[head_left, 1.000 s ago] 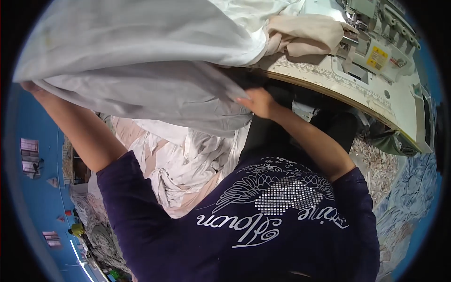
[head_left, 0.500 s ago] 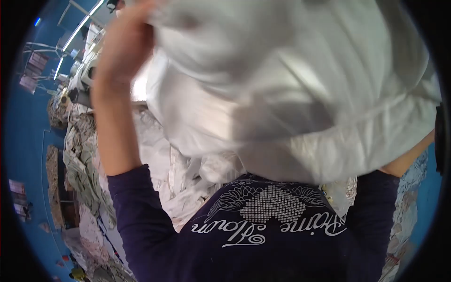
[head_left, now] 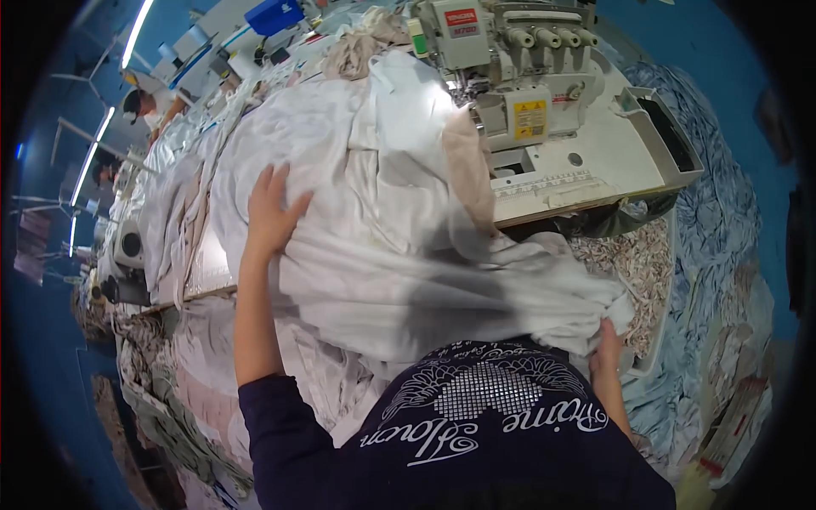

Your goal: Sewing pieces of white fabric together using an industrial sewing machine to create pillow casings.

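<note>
Hands (head_left: pixel 274 212) touch white cloth (head_left: pixel 365 293) beside bin (head_left: pixel 671 285) holding scraps (head_left: pixel 627 268)

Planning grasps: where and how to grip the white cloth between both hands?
Probably the white cloth by its gathered right end, pinched from the right, where the right hand is: folds converge there toward a free edge. Near the left hand it spreads wide, likely harder to pinch.
</note>
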Motion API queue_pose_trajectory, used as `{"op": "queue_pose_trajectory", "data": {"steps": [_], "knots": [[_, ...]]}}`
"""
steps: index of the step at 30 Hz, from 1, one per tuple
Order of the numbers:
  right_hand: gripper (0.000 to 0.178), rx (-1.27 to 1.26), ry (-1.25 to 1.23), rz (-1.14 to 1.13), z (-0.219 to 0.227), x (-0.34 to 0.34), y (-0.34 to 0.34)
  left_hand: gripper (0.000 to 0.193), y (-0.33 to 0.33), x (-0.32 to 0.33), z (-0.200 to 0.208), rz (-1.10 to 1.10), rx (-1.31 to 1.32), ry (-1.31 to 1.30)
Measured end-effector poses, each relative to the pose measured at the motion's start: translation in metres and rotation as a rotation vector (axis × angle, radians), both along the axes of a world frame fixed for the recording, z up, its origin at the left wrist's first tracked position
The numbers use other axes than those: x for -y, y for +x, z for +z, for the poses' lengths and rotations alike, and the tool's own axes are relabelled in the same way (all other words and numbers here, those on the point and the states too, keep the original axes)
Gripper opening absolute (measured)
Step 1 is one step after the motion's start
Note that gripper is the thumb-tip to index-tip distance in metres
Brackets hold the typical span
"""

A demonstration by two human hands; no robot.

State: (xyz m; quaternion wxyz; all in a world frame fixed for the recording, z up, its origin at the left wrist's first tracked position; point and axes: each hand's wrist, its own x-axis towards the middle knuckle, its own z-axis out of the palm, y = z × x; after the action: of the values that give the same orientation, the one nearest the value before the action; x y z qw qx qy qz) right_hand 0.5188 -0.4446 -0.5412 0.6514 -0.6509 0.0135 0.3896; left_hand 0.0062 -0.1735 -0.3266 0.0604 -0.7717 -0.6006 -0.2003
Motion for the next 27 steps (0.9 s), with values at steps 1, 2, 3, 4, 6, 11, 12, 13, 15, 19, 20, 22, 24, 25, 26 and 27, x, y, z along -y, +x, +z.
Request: {"op": "queue_pose_trajectory", "data": {"steps": [1, 2, 3, 4, 6, 11, 12, 13, 15, 19, 20, 22, 24, 25, 26, 27], "knots": [[0.039, -0.165, -0.009, -0.008, -0.021, 0.001, -0.005, 0.050, -0.014, 0.000, -0.016, -0.004, -0.005, 0.001], [0.038, -0.165, -0.030, 0.006, -0.038, -0.009, -0.016, 0.050, -0.024, 0.002, -0.030, 0.056, 0.006, -0.077], [0.038, -0.162, -0.053, 0.011, -0.047, -0.019, -0.034, 0.050, -0.031, 0.001, -0.041, 0.106, 0.020, -0.158], [0.037, 0.379, -0.154, 0.269, -0.035, -0.036, -0.057, 0.050, -0.038, 0.003, -0.041, 0.105, 0.037, -0.185], [0.033, 1.086, -0.267, 0.767, -0.018, -0.081, -0.089, 0.052, -0.072, 0.015, -0.045, 0.108, 0.045, -0.195], [0.038, 0.829, 0.417, 1.047, 0.093, -0.178, -0.177, 0.051, -0.200, 0.073, -0.059, 0.411, -0.051, -0.217], [0.038, 0.828, 0.417, 1.039, 0.083, -0.180, -0.187, 0.051, -0.201, 0.077, -0.058, 0.404, -0.055, -0.215], [0.040, 0.937, 0.459, 0.977, 0.063, -0.180, -0.198, 0.050, -0.200, 0.077, -0.057, 0.466, -0.022, -0.216], [0.042, 1.038, 0.505, 0.931, 0.054, -0.182, -0.203, 0.048, -0.199, 0.080, -0.063, 0.579, -0.033, -0.157], [0.049, 0.441, 0.409, 1.693, 0.075, -0.175, -0.172, 0.052, -0.183, 0.076, -0.074, 0.393, -0.057, -0.040], [0.050, 0.191, 0.463, 1.926, 0.079, -0.165, -0.155, 0.052, -0.179, 0.076, -0.065, 0.391, -0.054, -0.042], [0.035, 0.189, 0.845, 1.870, 0.095, -0.145, -0.120, 0.055, -0.173, 0.081, -0.053, 0.337, 0.049, -0.087], [0.028, 0.072, 0.508, 1.699, 0.105, -0.133, -0.103, 0.053, -0.168, 0.075, -0.041, 0.346, -0.011, 0.018], [0.019, 0.186, 0.237, 1.630, 0.083, -0.133, -0.098, 0.050, -0.154, 0.064, -0.031, 0.420, 0.121, -0.131], [0.015, 0.808, 0.133, 1.490, 0.070, -0.132, -0.100, 0.047, -0.144, 0.058, -0.023, 0.507, 0.250, -0.281], [0.013, 1.403, 0.014, 1.256, 0.062, -0.129, -0.100, 0.042, -0.137, 0.051, -0.021, 0.549, 0.071, -0.226]]}}
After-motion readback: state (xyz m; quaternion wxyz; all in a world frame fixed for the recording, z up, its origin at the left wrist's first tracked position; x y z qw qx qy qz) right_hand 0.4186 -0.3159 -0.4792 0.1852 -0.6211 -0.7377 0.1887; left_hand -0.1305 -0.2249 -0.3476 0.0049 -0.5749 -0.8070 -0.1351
